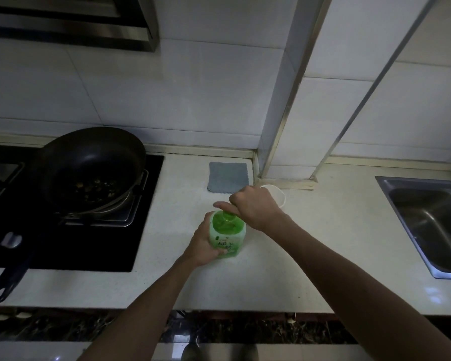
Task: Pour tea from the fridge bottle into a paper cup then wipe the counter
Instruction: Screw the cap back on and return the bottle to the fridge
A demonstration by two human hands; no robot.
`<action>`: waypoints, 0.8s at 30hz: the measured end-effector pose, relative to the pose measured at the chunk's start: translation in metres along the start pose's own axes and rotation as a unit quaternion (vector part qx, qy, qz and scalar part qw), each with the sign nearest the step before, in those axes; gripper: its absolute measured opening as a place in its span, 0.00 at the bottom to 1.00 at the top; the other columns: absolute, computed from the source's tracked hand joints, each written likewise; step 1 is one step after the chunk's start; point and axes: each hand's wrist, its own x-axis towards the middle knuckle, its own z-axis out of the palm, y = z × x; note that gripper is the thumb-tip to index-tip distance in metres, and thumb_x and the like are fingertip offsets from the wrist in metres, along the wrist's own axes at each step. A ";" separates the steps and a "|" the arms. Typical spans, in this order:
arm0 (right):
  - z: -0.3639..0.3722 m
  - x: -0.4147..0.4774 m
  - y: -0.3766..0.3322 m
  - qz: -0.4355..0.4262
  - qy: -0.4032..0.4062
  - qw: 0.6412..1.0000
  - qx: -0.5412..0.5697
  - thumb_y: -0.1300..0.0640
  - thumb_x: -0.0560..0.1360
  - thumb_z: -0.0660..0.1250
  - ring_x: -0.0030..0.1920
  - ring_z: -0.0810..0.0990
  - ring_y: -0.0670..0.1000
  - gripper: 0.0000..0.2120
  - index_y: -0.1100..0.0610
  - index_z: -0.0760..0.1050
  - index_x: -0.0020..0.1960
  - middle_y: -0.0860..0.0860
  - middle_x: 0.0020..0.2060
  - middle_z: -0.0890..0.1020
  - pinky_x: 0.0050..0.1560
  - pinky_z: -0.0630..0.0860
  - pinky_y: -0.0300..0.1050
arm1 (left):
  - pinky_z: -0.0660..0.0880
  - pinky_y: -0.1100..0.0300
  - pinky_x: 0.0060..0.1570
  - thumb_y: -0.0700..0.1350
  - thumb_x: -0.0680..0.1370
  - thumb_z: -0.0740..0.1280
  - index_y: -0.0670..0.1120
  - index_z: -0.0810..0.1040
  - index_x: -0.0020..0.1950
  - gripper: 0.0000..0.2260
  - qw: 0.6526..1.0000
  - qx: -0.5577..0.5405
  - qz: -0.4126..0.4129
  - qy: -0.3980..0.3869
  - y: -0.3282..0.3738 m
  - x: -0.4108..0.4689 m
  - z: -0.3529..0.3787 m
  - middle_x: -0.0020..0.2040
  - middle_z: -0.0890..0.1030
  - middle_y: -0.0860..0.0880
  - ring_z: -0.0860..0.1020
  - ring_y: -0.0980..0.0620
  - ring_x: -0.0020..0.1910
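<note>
Head view: left hand (202,243) grips green-labelled bottle (227,234); right hand (253,204) pinches its cap (228,217).

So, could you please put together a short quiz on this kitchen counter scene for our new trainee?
1. True or false: the cap is already off the green tea bottle.
2. Which hand steadies the bottle's body?
A. the left hand
B. the right hand
C. neither
3. Fill in: the grey cloth lies flat on the counter between the stove and the ____ cup.

Key:
1. False: the green cap sits on the neck, with the right hand's grip on it.
2. A.
3. Paper: the white paper cup stands behind the right hand, partly hidden.
</note>
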 end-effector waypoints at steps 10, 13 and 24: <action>0.000 -0.013 0.020 -0.083 -0.080 0.973 0.202 0.48 0.76 0.67 0.51 0.74 0.49 0.21 0.50 0.69 0.67 0.51 0.55 0.77 0.48 0.74 0.46 | 0.78 0.64 0.51 0.39 0.58 0.80 0.70 0.64 0.61 0.42 1.000 0.003 0.021 0.003 -0.006 0.002 -0.001 0.58 0.77 0.56 0.78 0.61 0.57; 0.001 -0.009 0.016 -0.095 -0.089 0.977 0.167 0.56 0.76 0.68 0.55 0.76 0.53 0.18 0.54 0.75 0.66 0.53 0.55 0.78 0.53 0.74 0.48 | 0.78 0.67 0.49 0.40 0.58 0.80 0.71 0.64 0.59 0.42 1.000 0.002 0.017 0.005 -0.005 0.003 0.000 0.57 0.77 0.57 0.78 0.60 0.56; 0.013 -0.012 0.006 0.070 0.046 0.992 0.092 0.40 0.82 0.48 0.31 0.74 0.51 0.26 0.55 0.70 0.34 0.49 0.31 0.76 0.33 0.67 0.44 | 0.78 0.50 0.56 0.42 0.58 0.80 0.56 0.65 0.65 0.40 1.000 -0.019 0.022 0.004 0.000 -0.001 -0.001 0.59 0.78 0.50 0.78 0.53 0.59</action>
